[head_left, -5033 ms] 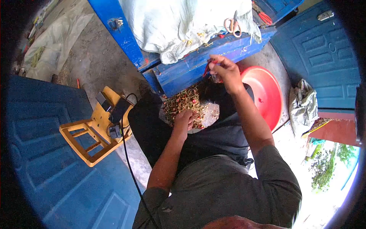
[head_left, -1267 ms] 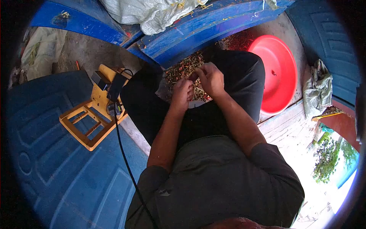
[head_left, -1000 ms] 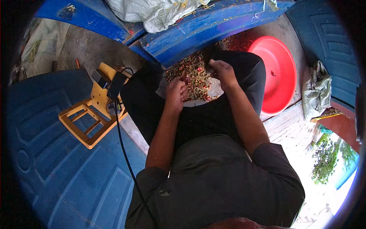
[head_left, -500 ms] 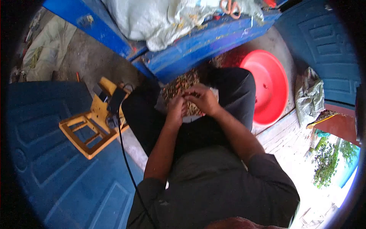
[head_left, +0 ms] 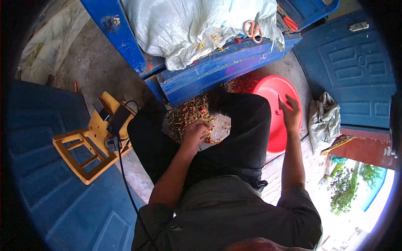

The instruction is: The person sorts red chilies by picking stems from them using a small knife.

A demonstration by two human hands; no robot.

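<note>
My left hand [head_left: 195,133] is curled closed above a pile of dry stems and small red pieces [head_left: 190,113] between my knees; whatever its fingers hold is hidden. Over the pink-red basin [head_left: 274,140] at the right, my right hand [head_left: 292,113] has its fingers apart. A small dark sliver shows beside its fingertips, too small to name, and a small reddish bit lies below it within the basin's outline. A pale surface [head_left: 220,133] with scattered red bits shows at the pile's right side.
A white woven sack [head_left: 167,29] lies on the blue bench [head_left: 188,83], with pink-handled scissors [head_left: 253,31] and red-handled scissors [head_left: 289,24]. At the left, a wooden chair [head_left: 83,175] bears black devices with a cable [head_left: 130,190]. A crumpled sack [head_left: 324,121] rests beyond the basin.
My right hand has moved away from my left hand, rightward to over the basin, and its fingers have opened. My left hand stays near the pile. The whole view has shifted slightly.
</note>
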